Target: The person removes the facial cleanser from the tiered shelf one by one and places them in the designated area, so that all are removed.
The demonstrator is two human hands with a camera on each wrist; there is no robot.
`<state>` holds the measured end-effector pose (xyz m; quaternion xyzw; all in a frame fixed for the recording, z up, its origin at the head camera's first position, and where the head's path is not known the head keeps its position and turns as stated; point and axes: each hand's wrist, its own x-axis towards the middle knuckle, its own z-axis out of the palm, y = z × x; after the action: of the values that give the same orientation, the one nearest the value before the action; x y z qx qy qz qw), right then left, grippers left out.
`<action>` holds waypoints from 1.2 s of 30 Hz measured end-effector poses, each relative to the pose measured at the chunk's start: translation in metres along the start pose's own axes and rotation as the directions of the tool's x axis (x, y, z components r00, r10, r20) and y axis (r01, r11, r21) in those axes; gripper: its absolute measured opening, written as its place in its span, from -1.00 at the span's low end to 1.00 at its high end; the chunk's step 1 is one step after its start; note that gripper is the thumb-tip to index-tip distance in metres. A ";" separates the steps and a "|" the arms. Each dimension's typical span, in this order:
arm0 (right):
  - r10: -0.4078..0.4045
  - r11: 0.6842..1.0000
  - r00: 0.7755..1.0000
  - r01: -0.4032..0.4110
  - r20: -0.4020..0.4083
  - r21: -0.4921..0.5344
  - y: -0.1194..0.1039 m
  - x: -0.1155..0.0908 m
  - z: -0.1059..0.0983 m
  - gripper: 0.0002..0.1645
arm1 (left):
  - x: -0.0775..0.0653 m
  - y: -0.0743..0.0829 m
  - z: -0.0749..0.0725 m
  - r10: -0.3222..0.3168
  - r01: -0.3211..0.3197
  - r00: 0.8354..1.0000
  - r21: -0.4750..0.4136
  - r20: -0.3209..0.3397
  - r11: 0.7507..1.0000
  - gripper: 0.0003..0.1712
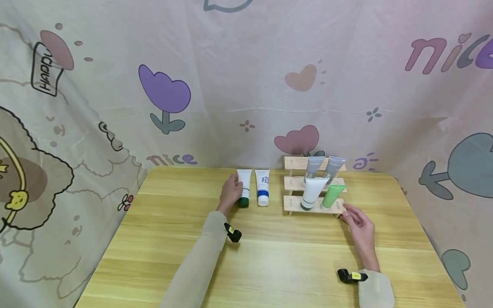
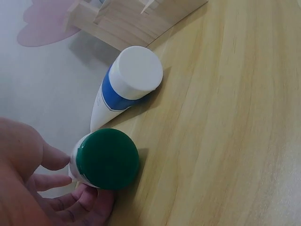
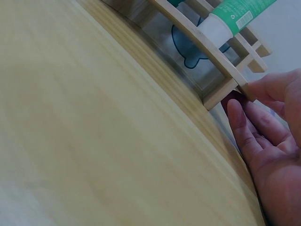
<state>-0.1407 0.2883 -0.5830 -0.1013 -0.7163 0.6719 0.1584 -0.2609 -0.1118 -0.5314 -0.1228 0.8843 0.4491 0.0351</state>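
Observation:
A white squeeze tube with a green cap (image 1: pixel 244 188) lies on the table, cap toward me. My left hand (image 1: pixel 231 190) holds it from its left side; in the left wrist view, thumb and fingers are curled about the tube behind the green cap (image 2: pixel 110 159). Just right of it lies a white tube with a blue band (image 1: pixel 262 188). My right hand (image 1: pixel 360 226) grips the right end of the lowest shelf of a three-step wooden rack (image 1: pixel 292 204), thumb above and fingers below in the right wrist view. Part of the left fingers is hidden behind the tube.
Two grey tubes (image 1: pixel 314 167) stand on the rack's middle step. In front of them, a white tube (image 1: pixel 313 192) and a green tube (image 1: pixel 333 195) stand on the lowest step. A patterned cloth (image 1: pixel 231 85) hangs behind the wooden table (image 1: pixel 269 256).

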 end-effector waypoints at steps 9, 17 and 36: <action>-0.020 1.000 1.000 0.020 0.002 0.024 0.001 0.001 -0.001 -0.58 | -0.001 0.000 0.000 0.023 -0.023 1.000 -0.035 -0.002 0.999 -0.47; 0.002 0.999 1.000 -0.002 -0.014 0.037 -0.001 0.000 0.001 -0.57 | -0.009 0.003 -0.002 0.073 -0.074 0.997 -0.083 -0.017 0.994 -0.46; 0.002 0.998 0.999 0.001 -0.037 0.070 -0.001 0.000 0.003 -0.60 | -0.049 0.038 -0.003 0.286 -0.313 0.949 -0.284 -0.134 0.906 -0.59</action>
<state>-0.1422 0.2851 -0.5820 -0.1083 -0.6894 0.6945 0.1750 -0.2232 -0.0833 -0.4915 -0.0092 0.8143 0.5729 -0.0928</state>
